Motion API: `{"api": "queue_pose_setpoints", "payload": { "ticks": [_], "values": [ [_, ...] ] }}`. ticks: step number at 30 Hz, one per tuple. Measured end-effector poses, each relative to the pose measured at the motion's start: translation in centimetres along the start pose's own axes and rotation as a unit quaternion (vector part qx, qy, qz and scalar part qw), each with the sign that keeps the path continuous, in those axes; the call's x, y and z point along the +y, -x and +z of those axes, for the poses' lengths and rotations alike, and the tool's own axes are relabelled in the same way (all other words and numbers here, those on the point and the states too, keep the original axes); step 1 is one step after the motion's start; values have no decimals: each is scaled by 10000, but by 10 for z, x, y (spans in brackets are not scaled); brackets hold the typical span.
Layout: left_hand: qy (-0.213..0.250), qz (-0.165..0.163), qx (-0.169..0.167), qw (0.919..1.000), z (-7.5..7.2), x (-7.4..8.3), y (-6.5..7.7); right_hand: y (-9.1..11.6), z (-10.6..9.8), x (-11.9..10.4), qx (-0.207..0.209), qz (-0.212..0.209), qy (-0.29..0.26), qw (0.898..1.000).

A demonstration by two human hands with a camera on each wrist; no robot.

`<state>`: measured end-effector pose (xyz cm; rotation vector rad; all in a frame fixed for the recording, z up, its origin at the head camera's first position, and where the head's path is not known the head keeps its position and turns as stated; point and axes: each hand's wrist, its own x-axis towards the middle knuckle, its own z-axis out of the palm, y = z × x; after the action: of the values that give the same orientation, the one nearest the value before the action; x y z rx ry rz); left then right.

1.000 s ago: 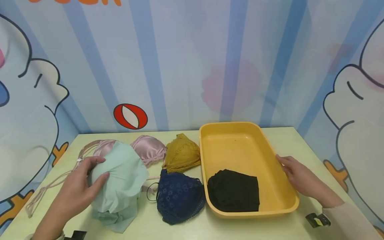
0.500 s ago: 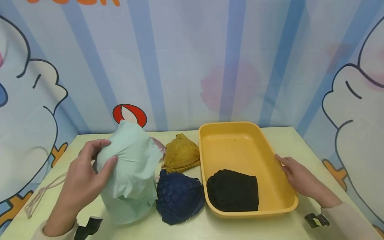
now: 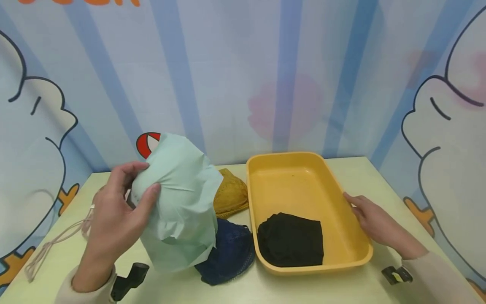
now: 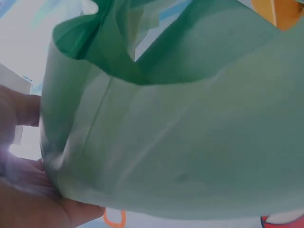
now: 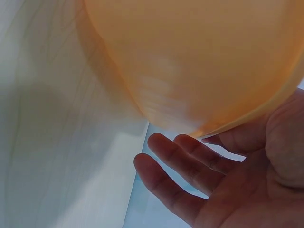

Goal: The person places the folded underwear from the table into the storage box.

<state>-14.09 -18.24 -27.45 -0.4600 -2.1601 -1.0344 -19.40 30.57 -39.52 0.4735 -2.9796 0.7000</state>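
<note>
A blue-striped backdrop (image 3: 228,76) is filling the upper frame, and a pale table (image 3: 334,291) is spreading across the bottom. A yellow tray (image 3: 292,190) is resting right of centre; the right wrist view is showing its outer wall, hidden from the head camera. A pale green garment (image 3: 182,198) is hanging left of centre, raised above the table, its long axis running roughly up and down the frame and its rounded end pointing to the top. The left wrist view is revealing a gaping fold that the head view is hiding. Against half a second ago, the garment is hanging higher and farther right, now covering part of the mustard garment (image 3: 231,194) and more of the navy garment (image 3: 231,253). The left hand (image 3: 120,211) is pinching its left edge, thumb in front and fingers curling at the back. A folded black cloth (image 3: 292,242) is lying in the tray's near left corner. At right, the right hand (image 3: 373,219) is touching the tray's rim, its fingers extending loosely and slightly apart. Thin pink straps (image 3: 85,226) are trailing at lower left.
</note>
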Motion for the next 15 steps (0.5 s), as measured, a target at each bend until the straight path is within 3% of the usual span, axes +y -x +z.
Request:
{"api": "queue_pose_setpoints", "payload": {
  "ticks": [4, 15],
  "values": [
    [240, 290, 28, 9993, 12, 3, -7, 0, -1, 1, 22, -39, 22, 10000],
    [407, 235, 56, 9989, 47, 13, -19, 0, -2, -1, 4, -27, 40, 10000]
  ]
}}
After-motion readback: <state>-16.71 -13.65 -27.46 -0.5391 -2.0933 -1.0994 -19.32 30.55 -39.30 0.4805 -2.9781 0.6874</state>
